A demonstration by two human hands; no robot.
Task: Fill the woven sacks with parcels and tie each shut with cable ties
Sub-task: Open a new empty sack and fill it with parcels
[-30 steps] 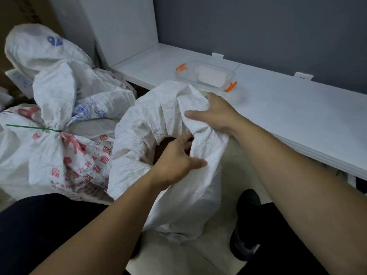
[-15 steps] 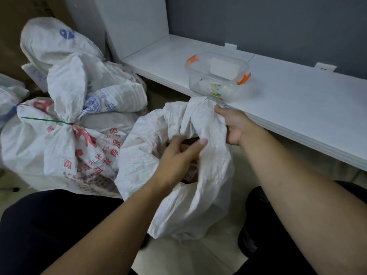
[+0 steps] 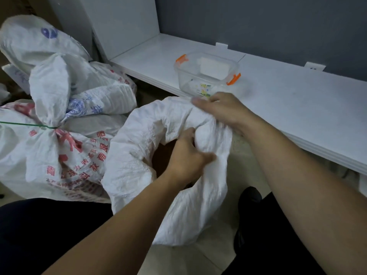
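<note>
On the floor just below the front edge of the white shelf (image 3: pixel 288 108), both hands work at the mouth of an open white woven sack (image 3: pixel 139 155). The left hand (image 3: pixel 186 157) reaches across the opening with its fingers curled round a fold of the near-right rim, bunching the cloth. The right hand (image 3: pixel 222 110) lies over the far side of the rim, thumb stretched leftward and fingers gathered into the fabric beneath, gripping it; motion blur softens its outline. Between the two hands the sack's mouth gapes, and something brown shows inside, too dark to make out. The sack stands upright, its rim rolled and crumpled.

Beyond the right hand, a clear plastic container (image 3: pixel 206 76) with orange clips sits at the shelf's front edge. Left of the open sack lies a filled sack with red print (image 3: pixel 59 161), its neck cinched by a green cable tie (image 3: pixel 25 125). More filled sacks are stacked behind it, one with blue print (image 3: pixel 99 102).
</note>
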